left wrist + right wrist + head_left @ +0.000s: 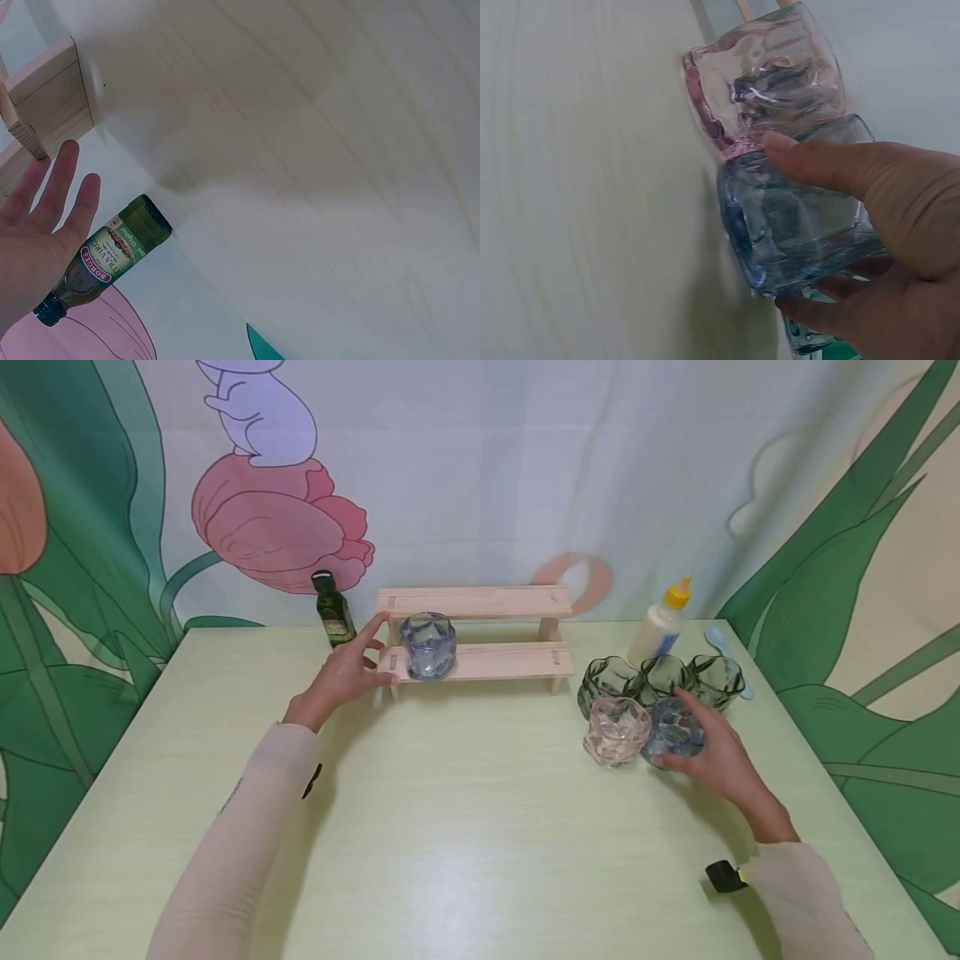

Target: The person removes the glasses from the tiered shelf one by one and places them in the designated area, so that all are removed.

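Note:
My right hand (712, 752) holds a blue glass (802, 217) between thumb and fingers on the table's right side. A pink glass (617, 732) stands right beside it on the left. Behind them is a row of green glasses (611, 681). At the left end of a two-tier wooden rack (480, 602), my left hand (341, 681) touches the wood with its fingers extended. On the rack's lower shelf, near that hand, sits another blue glass (428, 647). A green olive oil bottle (112, 255) stands just behind the left hand.
A white bottle with a yellow nozzle (660, 622) is behind the green glasses. To its right lies a light blue spoon (717, 639), partly hidden by a glass. A printed curtain (480, 485) hangs along the back edge of the pale table (450, 827).

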`<state>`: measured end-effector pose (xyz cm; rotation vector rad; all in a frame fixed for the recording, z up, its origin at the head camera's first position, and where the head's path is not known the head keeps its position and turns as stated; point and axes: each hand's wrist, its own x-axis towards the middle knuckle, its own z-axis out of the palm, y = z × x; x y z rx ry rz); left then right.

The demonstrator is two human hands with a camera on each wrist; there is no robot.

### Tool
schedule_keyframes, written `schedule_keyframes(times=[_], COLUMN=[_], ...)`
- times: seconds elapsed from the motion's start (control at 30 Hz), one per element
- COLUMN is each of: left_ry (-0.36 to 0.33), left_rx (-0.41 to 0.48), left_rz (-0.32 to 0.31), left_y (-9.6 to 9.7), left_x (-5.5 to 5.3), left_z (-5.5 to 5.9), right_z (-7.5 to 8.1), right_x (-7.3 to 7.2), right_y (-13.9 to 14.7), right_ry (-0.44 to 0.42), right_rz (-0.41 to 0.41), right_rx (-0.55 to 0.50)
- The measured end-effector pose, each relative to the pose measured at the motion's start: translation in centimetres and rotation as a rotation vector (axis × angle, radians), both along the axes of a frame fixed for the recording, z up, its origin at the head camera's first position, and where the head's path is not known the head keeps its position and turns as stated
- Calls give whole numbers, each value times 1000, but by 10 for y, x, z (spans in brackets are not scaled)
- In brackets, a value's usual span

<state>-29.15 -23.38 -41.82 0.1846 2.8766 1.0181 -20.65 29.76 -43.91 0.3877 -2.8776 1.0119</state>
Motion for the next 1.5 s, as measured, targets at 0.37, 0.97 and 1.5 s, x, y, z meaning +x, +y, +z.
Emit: schedule_keyframes(times=[0.37,0.97,1.5], left_ry=[15,14,49], left_rx=[-4,-4,-10], left_rz=[-11,-6,-12], left_y=[-2,-2,0], left_x=[0,0,-2], left_z=[0,-1,-4], right_z=[24,72,72], right_x=[2,-39,-81], right_y=[2,-63,-133], right_ry=[14,70,25], right_rz=[45,167,331], right_rx=[1,-60,-143])
